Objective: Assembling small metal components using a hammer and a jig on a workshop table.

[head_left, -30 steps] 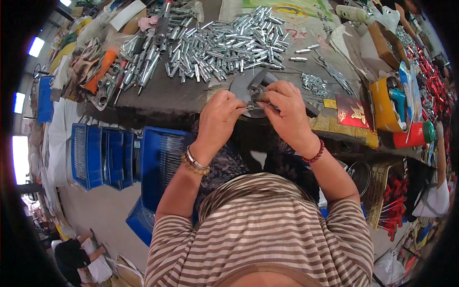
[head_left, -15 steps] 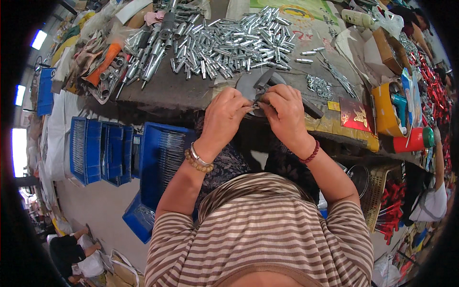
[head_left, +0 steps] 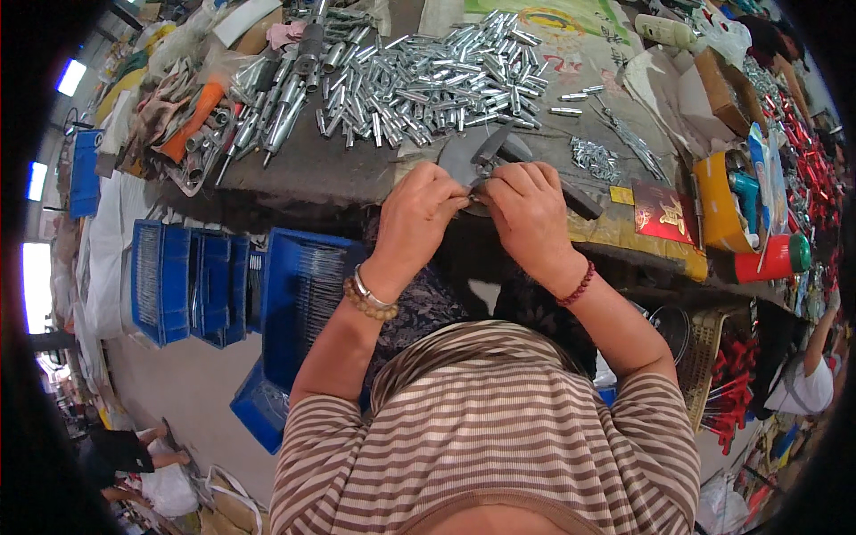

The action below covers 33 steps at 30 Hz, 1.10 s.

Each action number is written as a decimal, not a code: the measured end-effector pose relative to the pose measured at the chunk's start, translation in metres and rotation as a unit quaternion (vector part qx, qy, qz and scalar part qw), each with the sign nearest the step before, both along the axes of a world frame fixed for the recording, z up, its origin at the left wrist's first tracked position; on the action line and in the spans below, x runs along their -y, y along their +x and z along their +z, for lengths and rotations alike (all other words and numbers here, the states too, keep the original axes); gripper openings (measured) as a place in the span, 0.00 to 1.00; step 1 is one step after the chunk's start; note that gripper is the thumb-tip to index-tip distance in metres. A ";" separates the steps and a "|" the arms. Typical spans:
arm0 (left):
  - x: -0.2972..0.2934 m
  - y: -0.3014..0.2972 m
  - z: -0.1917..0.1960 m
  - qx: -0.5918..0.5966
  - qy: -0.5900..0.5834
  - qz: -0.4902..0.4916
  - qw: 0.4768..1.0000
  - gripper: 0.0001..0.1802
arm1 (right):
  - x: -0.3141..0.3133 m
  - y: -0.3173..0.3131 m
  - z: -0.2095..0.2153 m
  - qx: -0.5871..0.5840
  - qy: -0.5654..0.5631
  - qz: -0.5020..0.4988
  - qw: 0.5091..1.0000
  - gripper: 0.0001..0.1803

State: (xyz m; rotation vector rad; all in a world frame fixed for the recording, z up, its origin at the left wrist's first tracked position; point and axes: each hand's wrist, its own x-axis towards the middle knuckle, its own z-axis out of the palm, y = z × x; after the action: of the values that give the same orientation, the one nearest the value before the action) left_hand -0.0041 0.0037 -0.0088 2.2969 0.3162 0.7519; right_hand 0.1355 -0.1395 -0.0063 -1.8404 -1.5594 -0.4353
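Note:
My left hand (head_left: 417, 214) and my right hand (head_left: 530, 214) meet at the near edge of the workbench, both closed in a pinch. Their fingertips almost touch over a small dark metallic bit, too small and covered to name. Just beyond them lies a round grey metal plate (head_left: 456, 162). A hammer (head_left: 581, 201) rests beside it, its head near the plate and its dark handle passing behind my right hand. Farther back is a big heap of shiny metal tubes (head_left: 437, 80). Small metal pins (head_left: 595, 159) form a little pile right of the hammer.
Thin metal rods (head_left: 631, 141) lie at the right, near a red card (head_left: 664, 214) and a yellow container (head_left: 720, 203). Longer metal tools (head_left: 287, 116) crowd the left. Blue bins (head_left: 278, 294) stand below the bench on my left. At far right is another person's arm (head_left: 818, 337).
My right fingers have curled in slightly and cover more of the small piece. Both hands stay in nearly the same place. Other people at the far right and lower left have shifted.

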 end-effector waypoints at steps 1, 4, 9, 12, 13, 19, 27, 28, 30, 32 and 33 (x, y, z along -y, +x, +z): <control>0.000 0.000 0.000 0.001 0.000 -0.001 1.000 0.07 | 0.002 0.002 0.002 -0.001 -0.011 0.008 1.000 0.11; -0.004 -0.003 -0.002 -0.009 -0.003 0.003 1.000 0.07 | 0.014 0.013 0.021 -0.014 -0.056 -0.092 0.994 0.14; -0.003 -0.002 0.001 -0.018 -0.026 -0.010 0.999 0.07 | 0.038 0.041 0.022 -0.018 -0.126 -0.092 0.988 0.14; -0.006 -0.002 -0.002 -0.021 -0.024 -0.019 0.999 0.06 | 0.050 0.025 0.030 -0.149 -0.065 -0.093 0.982 0.15; -0.007 -0.003 -0.001 -0.021 -0.025 -0.016 0.999 0.06 | 0.054 0.019 0.034 -0.150 -0.067 -0.090 0.982 0.15; -0.007 -0.003 0.000 -0.017 -0.041 -0.028 0.999 0.06 | 0.070 -0.003 0.021 -0.088 -0.007 -0.026 0.996 0.17; -0.009 -0.002 -0.001 -0.033 -0.047 -0.027 0.998 0.05 | 0.051 0.022 0.032 -0.160 -0.105 -0.057 0.980 0.16; -0.008 -0.003 0.000 -0.033 -0.046 -0.027 0.998 0.05 | 0.047 0.026 0.032 -0.161 -0.105 -0.057 0.980 0.16; -0.007 -0.003 0.001 -0.047 -0.070 -0.025 0.996 0.06 | 0.040 0.031 0.032 0.043 -0.048 -0.048 0.997 0.13; -0.008 -0.004 -0.001 -0.040 -0.066 -0.024 0.997 0.06 | 0.042 0.018 0.032 0.037 -0.087 -0.048 0.994 0.13; -0.008 -0.006 -0.002 -0.033 -0.061 -0.024 0.997 0.07 | 0.044 0.009 0.032 0.032 -0.127 -0.050 0.990 0.13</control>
State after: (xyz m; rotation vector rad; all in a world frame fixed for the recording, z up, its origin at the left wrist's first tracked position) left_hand -0.0096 0.0115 -0.0110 2.2085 0.3279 0.6167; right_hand 0.1444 -0.1837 0.0258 -2.1241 -1.6324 -0.3555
